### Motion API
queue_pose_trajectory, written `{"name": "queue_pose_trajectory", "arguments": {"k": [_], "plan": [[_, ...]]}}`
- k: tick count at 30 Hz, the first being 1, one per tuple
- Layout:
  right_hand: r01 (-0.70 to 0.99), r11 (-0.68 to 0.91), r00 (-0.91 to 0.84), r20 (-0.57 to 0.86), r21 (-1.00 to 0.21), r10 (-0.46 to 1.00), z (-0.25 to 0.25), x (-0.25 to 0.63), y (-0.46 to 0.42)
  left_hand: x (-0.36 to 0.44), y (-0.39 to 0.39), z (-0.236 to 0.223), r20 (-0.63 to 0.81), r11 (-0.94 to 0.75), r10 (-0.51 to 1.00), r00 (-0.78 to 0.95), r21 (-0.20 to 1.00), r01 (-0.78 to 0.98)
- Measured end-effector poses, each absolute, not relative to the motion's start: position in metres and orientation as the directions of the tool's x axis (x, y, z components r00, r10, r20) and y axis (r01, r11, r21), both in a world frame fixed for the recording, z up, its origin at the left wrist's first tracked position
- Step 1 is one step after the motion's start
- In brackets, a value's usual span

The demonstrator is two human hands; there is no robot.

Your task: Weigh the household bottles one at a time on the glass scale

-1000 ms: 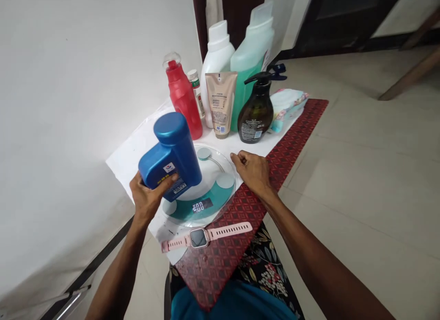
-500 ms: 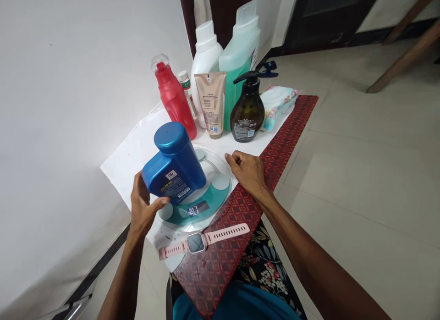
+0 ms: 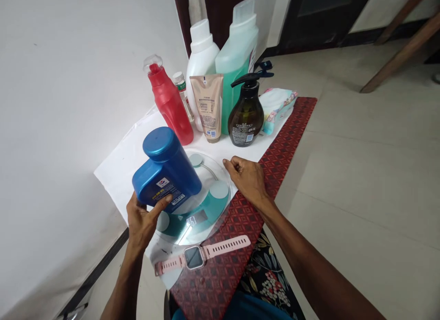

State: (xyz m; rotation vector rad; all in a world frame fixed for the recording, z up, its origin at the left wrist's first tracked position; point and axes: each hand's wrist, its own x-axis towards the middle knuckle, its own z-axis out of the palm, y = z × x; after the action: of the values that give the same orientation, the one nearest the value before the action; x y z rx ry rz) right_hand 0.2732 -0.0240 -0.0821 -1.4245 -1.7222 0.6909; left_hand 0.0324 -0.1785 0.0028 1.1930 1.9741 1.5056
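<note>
Since half a second ago, the thumb of the left hand [image 3: 142, 219] has moved up onto the label of the blue bottle [image 3: 178, 173], which now leans a little more to the left. Those fingers hold the bottle by its lower left side, the thumb across the front and the others mostly hidden behind. It sits tilted over the left and middle part of the round glass scale [image 3: 215, 207]; I cannot tell whether its base touches the glass. On the near part of the scale, the display [image 3: 197, 217] shows lit digits, too unclear to read surely.

Just right of the scale, the right hand [image 3: 247, 177] rests on the bench [image 3: 202, 288], its fingers curled narrow into a loose fist; the inside of the curl is hidden. White sheeting [image 3: 120, 173] lies under the scale. On the near side of the scale, a pink-strapped watch [image 3: 194, 257] lies stretched out. Beyond the scale stand a red bottle [image 3: 172, 104], a small white-capped bottle [image 3: 181, 86], a large white bottle [image 3: 201, 65], a beige tube [image 3: 208, 107], a green bottle [image 3: 237, 58] and a dark pump bottle [image 3: 245, 120]; farther right of these lies a soft packet [image 3: 278, 104].
</note>
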Motion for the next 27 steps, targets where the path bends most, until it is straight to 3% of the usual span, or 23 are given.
{"name": "queue_pose_trajectory", "arguments": {"k": [5, 10, 15, 19, 23, 27], "plan": [[0.559, 0.22, -0.078, 0.214, -0.799, 0.974, -0.083, 0.274, -0.023, -0.003, -0.149, 0.01, 0.292, 0.03, 0.654, -0.698, 0.911, 0.41], [0.553, 0.232, -0.086, 0.223, -0.8, 0.971, -0.084, 0.275, -0.023, -0.055, -0.062, 0.008, 0.429, -0.114, 0.527, -0.734, 0.891, 0.439], [0.46, 0.286, -0.075, 0.284, -0.841, 0.956, -0.088, 0.274, -0.024, -0.087, 0.038, 0.0, 0.417, -0.071, 0.485, -0.768, 0.895, 0.441], [0.275, 0.331, -0.088, 0.319, -0.903, 0.944, -0.076, 0.275, -0.03, -0.085, 0.094, -0.005, 0.419, 0.09, 0.466, -0.78, 0.854, 0.512], [0.067, 0.366, -0.199, 0.347, -0.928, 0.916, -0.028, 0.287, -0.056, -0.07, 0.126, -0.018, 0.419, 0.208, 0.472, -0.776, 0.802, 0.56], [-0.325, 0.193, -0.435, 0.328, -0.926, 0.839, 0.035, 0.3, -0.096, -0.059, 0.139, -0.027, 0.404, 0.223, 0.503, -0.764, 0.793, 0.566]]}}
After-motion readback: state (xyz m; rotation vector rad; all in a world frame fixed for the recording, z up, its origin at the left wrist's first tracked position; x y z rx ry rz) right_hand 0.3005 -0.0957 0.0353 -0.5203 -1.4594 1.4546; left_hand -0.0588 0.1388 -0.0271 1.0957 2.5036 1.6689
